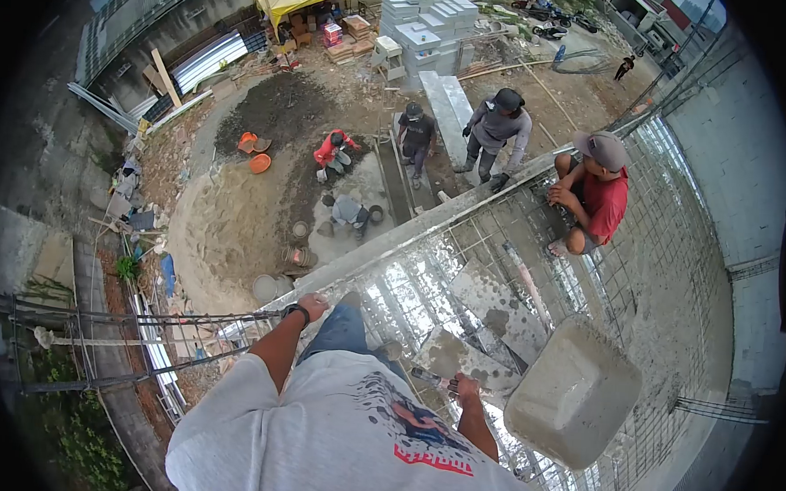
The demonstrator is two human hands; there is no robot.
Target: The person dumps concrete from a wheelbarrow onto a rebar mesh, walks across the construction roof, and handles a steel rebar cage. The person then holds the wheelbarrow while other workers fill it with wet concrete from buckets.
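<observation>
Just past the pale grey printed T-shirt (pixel 341 427), the right hand (pixel 467 390) is closed around a narrow, dark-and-pale hand tool (pixel 433 379); at this size and with this lens warp I cannot tell its type. A full wrap of the fingers and a straight wrist should keep it steady, and it is best kept clear of the deep, rounded, mortar-coated grey tub (pixel 554 375) close on that hand's right.

The tool points leftward out of the right hand, near a flat, grey, mortar-spotted board (pixel 450 353), and lies well apart from the left hand (pixel 312 306). That hand, a dark band at its wrist, rests by the near end of the long grey concrete ledge (pixel 429 221); how far its fingers are open I cannot tell. Firm support there would help balance above the drop.

Farther off, a person in a red shirt (pixel 605 206) squats beside the steel rod mesh (pixel 689 285). Beyond the ledge, a person in a grey long-sleeved top (pixel 503 127) stands, with stacked pale grey blocks (pixel 420 36) behind.
</observation>
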